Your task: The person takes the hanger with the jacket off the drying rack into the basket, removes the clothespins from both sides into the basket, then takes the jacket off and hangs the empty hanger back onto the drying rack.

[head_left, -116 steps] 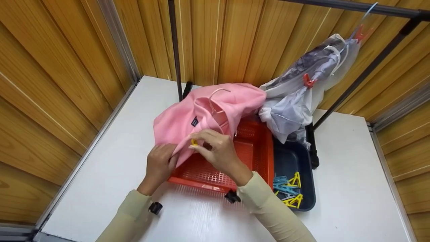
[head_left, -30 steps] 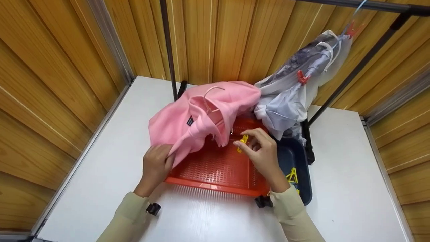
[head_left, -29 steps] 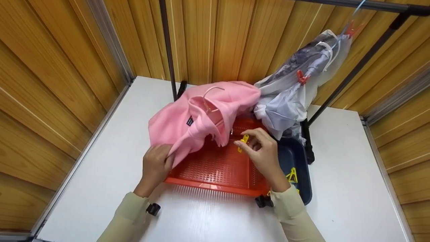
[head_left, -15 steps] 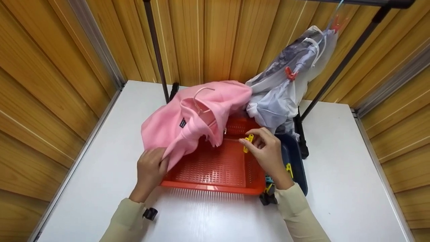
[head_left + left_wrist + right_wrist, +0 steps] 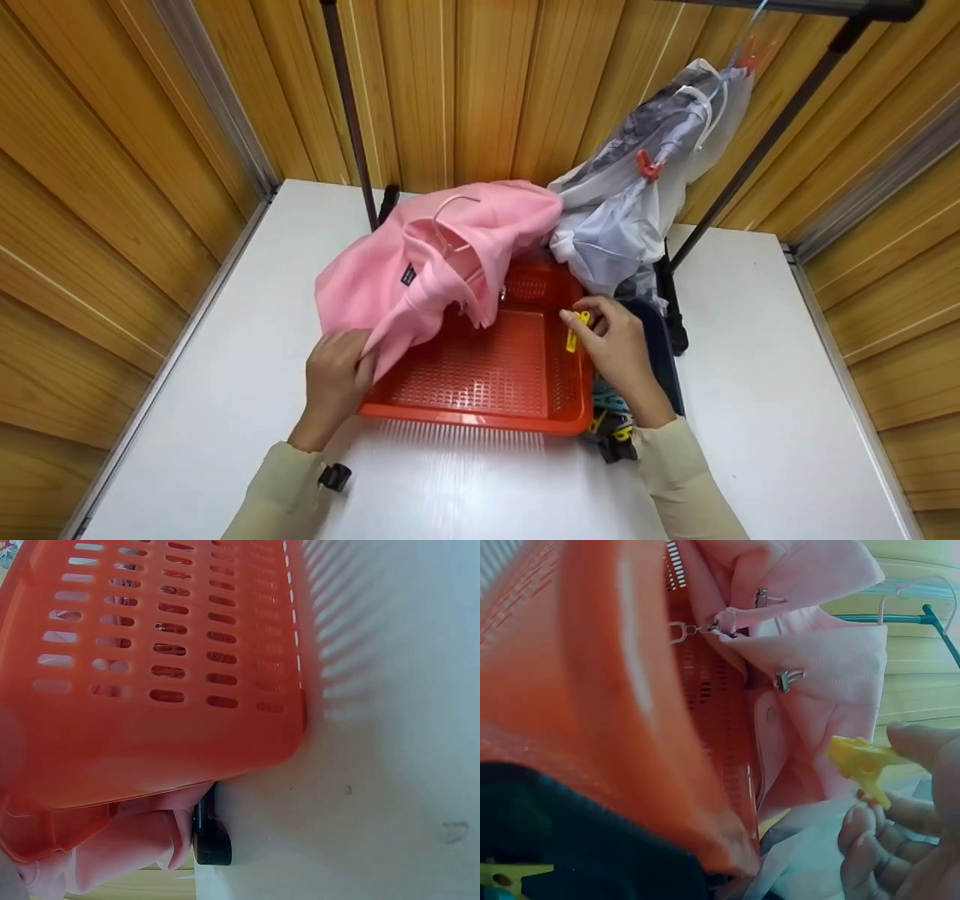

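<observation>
The pink garment [image 5: 375, 277], with a light hanger [image 5: 448, 217] in its neck, lies over the back left of the red basket [image 5: 472, 420]. My left hand [image 5: 335, 379] grips the garment's lower left edge. Above the basket's right rim, my right hand [image 5: 619, 352] pinches a yellow clothespin [image 5: 577, 332] between thumb and fingers, apart from the garment. The right wrist view shows that clothespin [image 5: 862, 763] at the fingertips, with the garment [image 5: 817, 667] and its zipper behind. In the left wrist view the basket's side [image 5: 150, 742] fills much of the frame; the left hand's grip is hidden there.
A dark blue tray [image 5: 660, 345] with several clothespins [image 5: 609, 399] stands right of the basket, partly under the right arm. Whitish clothing [image 5: 622, 232] with red clips [image 5: 649, 166] hangs from the black rack [image 5: 757, 154] at the back right. Wood-patterned walls enclose the white table [image 5: 757, 360].
My right hand has moved away from the garment's edge towards the right with the yellow clothespin. The left hand keeps its grip on the garment. The head view has shifted slightly.
</observation>
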### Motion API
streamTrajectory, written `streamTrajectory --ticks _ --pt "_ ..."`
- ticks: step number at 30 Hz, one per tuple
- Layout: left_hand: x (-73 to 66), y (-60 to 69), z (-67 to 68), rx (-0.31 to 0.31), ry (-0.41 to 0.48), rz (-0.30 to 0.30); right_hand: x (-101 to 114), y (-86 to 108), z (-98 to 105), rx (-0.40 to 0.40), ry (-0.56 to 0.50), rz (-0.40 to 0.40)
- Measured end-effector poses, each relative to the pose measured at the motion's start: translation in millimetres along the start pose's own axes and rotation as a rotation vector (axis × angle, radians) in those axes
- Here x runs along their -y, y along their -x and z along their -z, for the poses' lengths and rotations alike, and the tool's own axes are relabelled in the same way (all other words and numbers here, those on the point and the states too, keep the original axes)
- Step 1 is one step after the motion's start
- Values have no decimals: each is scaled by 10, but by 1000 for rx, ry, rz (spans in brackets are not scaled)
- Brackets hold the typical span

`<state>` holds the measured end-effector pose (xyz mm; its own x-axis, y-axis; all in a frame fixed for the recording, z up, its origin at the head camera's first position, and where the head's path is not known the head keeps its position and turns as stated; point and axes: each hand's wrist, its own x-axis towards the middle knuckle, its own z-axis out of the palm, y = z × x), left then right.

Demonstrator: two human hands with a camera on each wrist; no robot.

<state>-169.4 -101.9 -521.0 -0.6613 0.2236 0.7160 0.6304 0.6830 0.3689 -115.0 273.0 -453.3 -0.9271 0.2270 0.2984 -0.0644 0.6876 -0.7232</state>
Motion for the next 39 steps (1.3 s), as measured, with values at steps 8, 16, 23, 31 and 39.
streamTrajectory --ticks 8,16,23,31,39 --pt "-4 -3 20 25 -29 4 -129 39 62 118 176 -92" --pt "0 -10 13 18 -16 3 -295 51 121 174 364 -98" --pt "-2 -3 2 14 -25 -5 -379 82 149 226 409 -108" --pt "4 0 -3 -10 0 -10 -486 131 193 332 447 -140" --pt "6 -3 -2 -4 -5 -3 -581 176 179 480 444 -173"
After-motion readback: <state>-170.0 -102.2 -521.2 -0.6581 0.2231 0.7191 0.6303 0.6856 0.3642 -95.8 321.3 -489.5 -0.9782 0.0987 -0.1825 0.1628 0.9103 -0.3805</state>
